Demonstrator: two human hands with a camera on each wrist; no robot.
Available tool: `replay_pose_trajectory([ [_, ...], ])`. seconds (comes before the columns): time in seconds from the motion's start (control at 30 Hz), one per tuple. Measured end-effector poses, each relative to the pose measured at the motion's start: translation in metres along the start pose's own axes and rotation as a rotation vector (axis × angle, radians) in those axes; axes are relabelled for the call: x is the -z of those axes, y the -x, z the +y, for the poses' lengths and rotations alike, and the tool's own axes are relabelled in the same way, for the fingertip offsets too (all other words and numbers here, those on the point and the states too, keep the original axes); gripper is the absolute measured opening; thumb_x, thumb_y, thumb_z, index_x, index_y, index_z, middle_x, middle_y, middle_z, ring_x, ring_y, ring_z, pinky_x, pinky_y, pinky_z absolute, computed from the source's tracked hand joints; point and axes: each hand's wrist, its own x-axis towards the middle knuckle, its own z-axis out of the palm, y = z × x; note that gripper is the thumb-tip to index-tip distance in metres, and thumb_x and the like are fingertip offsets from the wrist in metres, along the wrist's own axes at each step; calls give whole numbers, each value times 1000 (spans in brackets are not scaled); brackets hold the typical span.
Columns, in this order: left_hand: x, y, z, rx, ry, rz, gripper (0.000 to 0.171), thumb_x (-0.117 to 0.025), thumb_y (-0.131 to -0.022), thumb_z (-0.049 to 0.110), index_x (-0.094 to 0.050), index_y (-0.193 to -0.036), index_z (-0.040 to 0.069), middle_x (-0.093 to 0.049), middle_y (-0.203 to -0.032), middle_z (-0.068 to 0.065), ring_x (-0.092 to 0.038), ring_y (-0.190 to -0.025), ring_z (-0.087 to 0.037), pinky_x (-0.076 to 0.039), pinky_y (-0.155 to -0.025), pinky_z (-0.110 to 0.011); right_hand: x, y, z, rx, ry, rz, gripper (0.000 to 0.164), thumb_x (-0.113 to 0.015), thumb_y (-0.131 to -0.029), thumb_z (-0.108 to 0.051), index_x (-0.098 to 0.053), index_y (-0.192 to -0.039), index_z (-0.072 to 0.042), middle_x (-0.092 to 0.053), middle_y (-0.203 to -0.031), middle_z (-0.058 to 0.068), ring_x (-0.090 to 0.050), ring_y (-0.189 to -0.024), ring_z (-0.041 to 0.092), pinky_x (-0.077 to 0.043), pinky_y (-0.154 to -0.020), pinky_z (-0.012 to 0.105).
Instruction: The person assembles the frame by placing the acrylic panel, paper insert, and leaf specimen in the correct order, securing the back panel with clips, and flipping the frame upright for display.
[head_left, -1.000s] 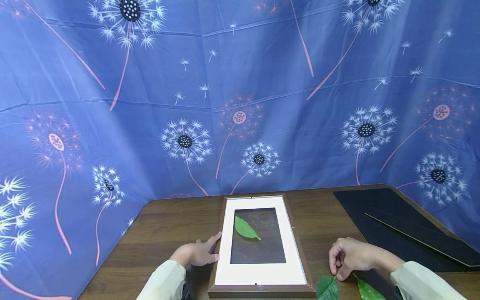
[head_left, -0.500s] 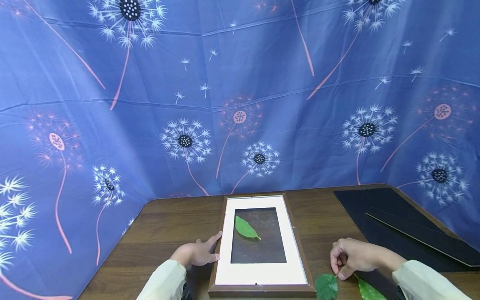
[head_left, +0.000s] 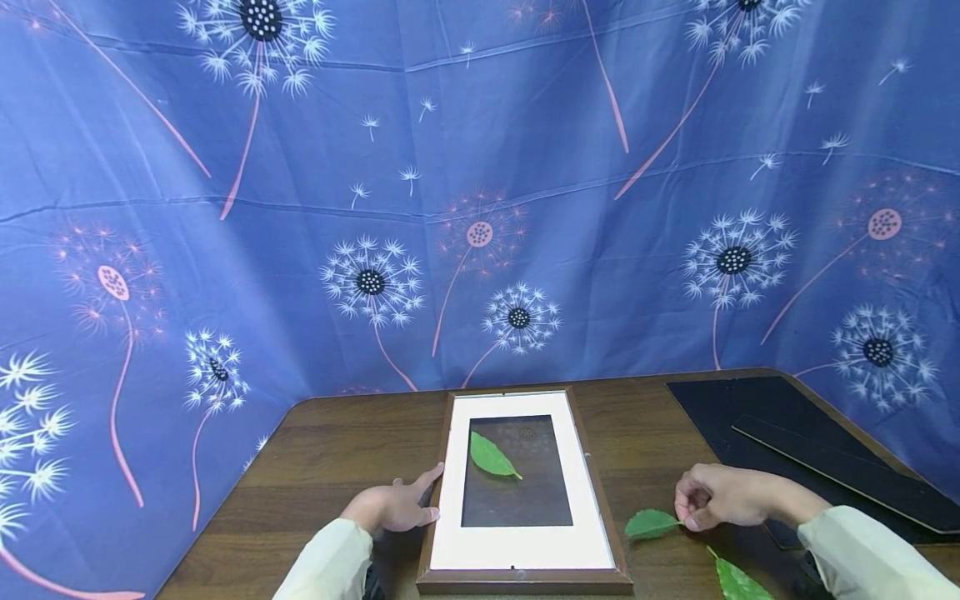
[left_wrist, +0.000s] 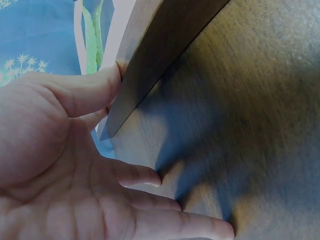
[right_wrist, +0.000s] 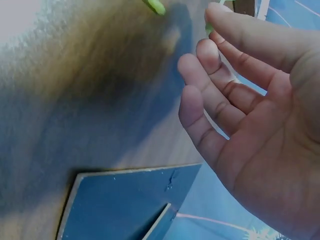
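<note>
Right hand [head_left: 726, 497] farther right and forward, its pinched leaf [head_left: 650, 524] now crosswise, tip leftward.

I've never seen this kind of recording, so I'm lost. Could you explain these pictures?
No robot here, just a person's two bare hands. The wide picture comes from a head-worn camera; each close-up comes from a camera on one wrist. On the wooden table lies a frame with a white border and a green leaf in its opening. The left hand touches the frame's left edge; the right hand pinches a second leaf by its stem. A third leaf lies nearby, with black boards beyond.
</note>
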Motion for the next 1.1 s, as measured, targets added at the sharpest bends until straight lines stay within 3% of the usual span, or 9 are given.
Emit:
replay_pose_trajectory([
  [0.2,0,1,1,3,-6,-1,65,-60,-103,23,-28,-159,14,-24,-152,-44,-17,-144,-62,-21,-108,-77,6,1,-3,16,49,50,10,-60,-97,1,-63,-88,0,-52,-77,-8,-46,-68,3,-35,-58,24],
  [0.47,1,1,1,0,-18,-8,66,-60,-103,23,-27,-159,13,-29,-154,-39,-16,-145,-60,-18,-109,-77,4,-10,-13,-18,207,258,9,-66,-98,-8,-66,-89,-7,-59,-79,-4,-48,-69,4,-41,-60,25],
  [0.63,1,0,1,3,-13,-15,65,-59,-103,23,-27,-159,13,-31,-154,-37,-15,-146,-60,-16,-110,-77,2,-20,-22,-23,254,365,6,-70,-96,-9,-69,-89,-7,-63,-78,-2,-51,-68,4,-44,-58,25],
  [1.1,0,0,0,0,-6,-6,65,-60,-103,23,-27,-159,13,-29,-153,-40,-15,-145,-60,-17,-109,-77,-10,-51,-52,-90,343,629,9,-70,-95,-10,-71,-86,-10,-58,-70,-4,-47,-62,11,-37,-53,26],
])
